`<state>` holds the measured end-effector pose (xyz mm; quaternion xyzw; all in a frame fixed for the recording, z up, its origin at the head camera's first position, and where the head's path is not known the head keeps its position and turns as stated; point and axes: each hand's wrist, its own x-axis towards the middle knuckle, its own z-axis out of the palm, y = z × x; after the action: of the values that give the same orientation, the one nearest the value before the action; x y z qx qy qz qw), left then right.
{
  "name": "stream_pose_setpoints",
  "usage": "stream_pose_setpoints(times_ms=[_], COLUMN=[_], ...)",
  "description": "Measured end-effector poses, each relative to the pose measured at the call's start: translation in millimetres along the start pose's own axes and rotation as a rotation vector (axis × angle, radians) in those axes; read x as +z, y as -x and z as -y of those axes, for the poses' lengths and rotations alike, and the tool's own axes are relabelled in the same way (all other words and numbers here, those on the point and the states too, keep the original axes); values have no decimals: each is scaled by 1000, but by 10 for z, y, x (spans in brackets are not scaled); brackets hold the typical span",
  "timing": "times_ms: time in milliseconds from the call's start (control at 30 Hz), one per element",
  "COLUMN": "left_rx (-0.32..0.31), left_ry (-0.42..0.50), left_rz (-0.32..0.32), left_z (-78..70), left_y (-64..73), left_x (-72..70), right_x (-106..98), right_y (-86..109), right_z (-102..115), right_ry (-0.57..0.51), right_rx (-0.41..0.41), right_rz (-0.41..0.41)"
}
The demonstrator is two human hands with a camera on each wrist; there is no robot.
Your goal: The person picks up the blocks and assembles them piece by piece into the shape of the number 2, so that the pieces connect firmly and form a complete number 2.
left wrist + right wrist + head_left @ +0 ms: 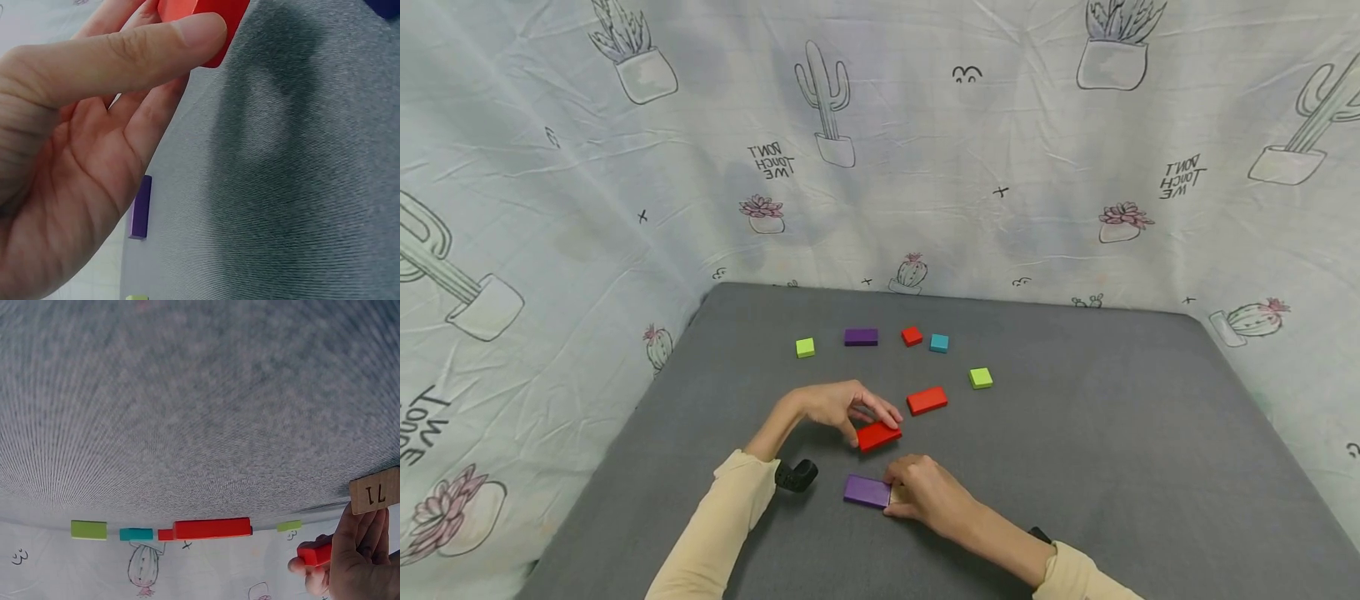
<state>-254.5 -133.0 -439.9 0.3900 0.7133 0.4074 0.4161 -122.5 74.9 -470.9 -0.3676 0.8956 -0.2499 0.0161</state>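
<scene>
My left hand (842, 406) pinches a red rectangular block (878, 436) between thumb and fingers; the left wrist view shows the thumb across the red block's (206, 25) side. Nearer to me, my right hand (931, 493) grips a plain wooden block (897, 494) by its edges. Printed digits show on the wooden block's (375, 492) face in the right wrist view. Just left of it a purple rectangular block (867, 492) lies on the grey table; whether the two touch I cannot tell. Fingers partly cover the wooden block in the head view.
Beyond the hands lie a red rectangular block (927, 401), a lime cube (981, 378), a blue cube (939, 343), a small red cube (912, 337), a purple block (861, 337) and another lime cube (805, 347). A printed cloth (925, 150) hangs behind the table (1112, 433).
</scene>
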Motion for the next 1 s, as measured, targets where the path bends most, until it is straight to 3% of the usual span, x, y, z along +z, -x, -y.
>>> stream_pose_setpoints(times_ms=[367, 800, 1000], left_rx=[28, -11, 9], left_ry=[13, 8, 11], left_rz=[66, 26, 26], left_z=[73, 128, 165], left_y=[32, 62, 61], left_x=[61, 178, 223], right_x=[9, 1, 3], right_y=[1, -4, 4], right_z=[-2, -1, 3], right_ry=[4, 7, 8], right_rx=[2, -3, -7], right_rz=[0, 4, -8])
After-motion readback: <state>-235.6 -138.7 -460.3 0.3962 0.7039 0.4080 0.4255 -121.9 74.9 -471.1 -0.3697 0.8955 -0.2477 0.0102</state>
